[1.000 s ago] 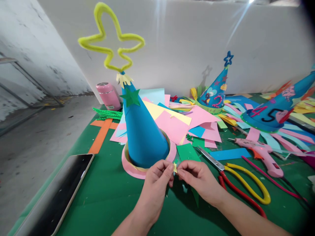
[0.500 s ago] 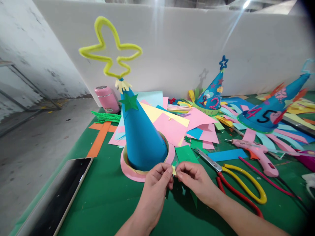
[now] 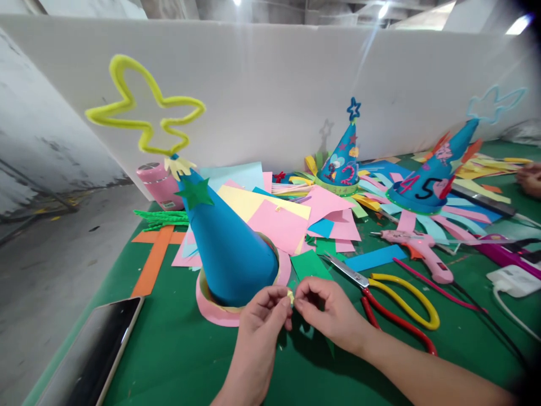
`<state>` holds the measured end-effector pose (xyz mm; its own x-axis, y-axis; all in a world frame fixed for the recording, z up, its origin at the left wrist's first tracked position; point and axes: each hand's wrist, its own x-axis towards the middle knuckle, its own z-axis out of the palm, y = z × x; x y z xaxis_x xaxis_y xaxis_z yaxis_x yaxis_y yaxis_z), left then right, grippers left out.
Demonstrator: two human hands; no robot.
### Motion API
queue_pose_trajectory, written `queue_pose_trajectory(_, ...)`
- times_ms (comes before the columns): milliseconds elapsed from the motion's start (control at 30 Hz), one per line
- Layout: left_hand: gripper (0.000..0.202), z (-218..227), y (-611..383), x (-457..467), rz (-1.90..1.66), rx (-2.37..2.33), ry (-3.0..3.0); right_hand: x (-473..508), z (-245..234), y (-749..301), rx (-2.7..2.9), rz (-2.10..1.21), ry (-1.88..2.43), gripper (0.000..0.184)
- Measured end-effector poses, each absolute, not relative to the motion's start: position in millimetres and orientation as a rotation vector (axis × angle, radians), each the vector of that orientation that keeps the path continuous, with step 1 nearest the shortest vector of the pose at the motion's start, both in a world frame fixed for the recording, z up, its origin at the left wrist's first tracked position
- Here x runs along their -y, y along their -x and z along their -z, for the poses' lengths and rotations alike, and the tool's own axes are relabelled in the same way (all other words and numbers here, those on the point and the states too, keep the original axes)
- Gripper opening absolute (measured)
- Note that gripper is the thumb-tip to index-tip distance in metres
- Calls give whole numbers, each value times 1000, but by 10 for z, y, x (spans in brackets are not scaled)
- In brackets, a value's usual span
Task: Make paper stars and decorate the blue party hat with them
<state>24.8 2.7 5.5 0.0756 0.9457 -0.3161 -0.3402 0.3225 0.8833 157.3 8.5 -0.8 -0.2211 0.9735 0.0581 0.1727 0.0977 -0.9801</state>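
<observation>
Between my fingertips is a tiny piece of yellow paper point(image 3: 291, 296); its exact shape is hard to make out. My left hand point(image 3: 265, 318) pinches it from the left, and my right hand point(image 3: 327, 310) pinches its right side. Just behind my left hand stands a blue paper cone hat point(image 3: 236, 254) with a pink brim point(image 3: 207, 307). A green star point(image 3: 196, 193) is on the cone, and a yellow pipe-cleaner shape point(image 3: 146, 107) rises from its tip. Scissors point(image 3: 380, 293) with red and yellow handles lie right of my right hand.
A phone point(image 3: 93, 355) lies at the left table edge. Pink hot glue gun point(image 3: 416, 245) and its cord are on the right. Coloured paper sheets point(image 3: 283, 223), two decorated hats point(image 3: 340, 158) and a pink jar point(image 3: 159, 183) stand behind. Another person's hand point(image 3: 530, 179) is at far right.
The view has swung right, so everything appears farther left and another person's hand shows at the right edge. Both my hands still hold the yellow piece in nearly the same pose.
</observation>
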Motion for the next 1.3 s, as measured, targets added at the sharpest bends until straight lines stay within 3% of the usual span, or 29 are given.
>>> queue_pose_trajectory(667, 10, -70, -250, -5, -1031, -928, -678, -71, -17, -1605, 1536, -1224, 1143, 13)
queue_pose_trajectory(1000, 14, -34, -236, -13, -1001, -762, -592, -91, -33, -1607, 1278, -1553, 910, 13)
queue_pose_trajectory(1300, 17, -4, -224, -13, -968, -698, -571, -82, -34, -1591, 1226, -1629, 823, 12)
